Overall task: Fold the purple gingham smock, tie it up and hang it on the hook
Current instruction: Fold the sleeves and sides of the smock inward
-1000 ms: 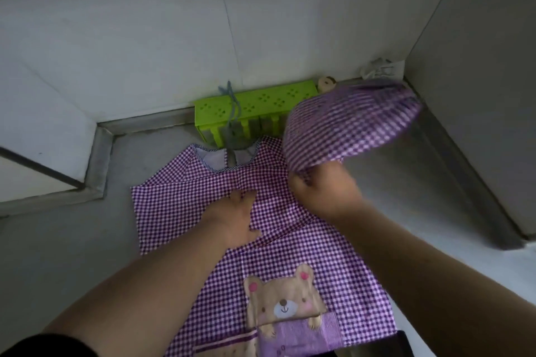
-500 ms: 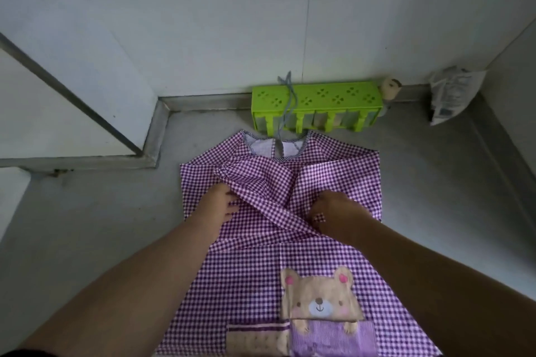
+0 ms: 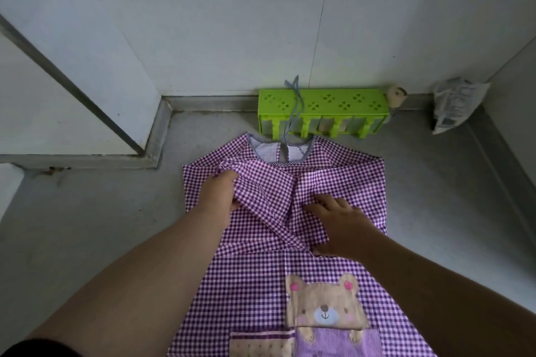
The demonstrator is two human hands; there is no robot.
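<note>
The purple gingham smock [image 3: 255,284] lies flat on the grey floor, bear patch facing up, collar toward the wall. Both sleeves are folded across its chest. My left hand [image 3: 222,197] grips the end of the folded sleeve at the smock's left side. My right hand [image 3: 338,223] lies flat on the folded cloth right of centre, fingers spread and pressing down. A thin grey-blue tie string [image 3: 294,107] runs up from the collar over the green hook rack [image 3: 322,114], which stands on the floor against the wall.
White walls close the space behind and on the right. A small bear-shaped peg [image 3: 395,97] sits at the rack's right end. A crumpled white packet [image 3: 454,104] leans in the right corner. A wall corner juts out at the left [image 3: 156,124].
One second ago my right hand held the right sleeve lifted in the air; it now lies folded across the chest. My right hand has flattened on it, and my left hand has gripped the sleeve's end.
</note>
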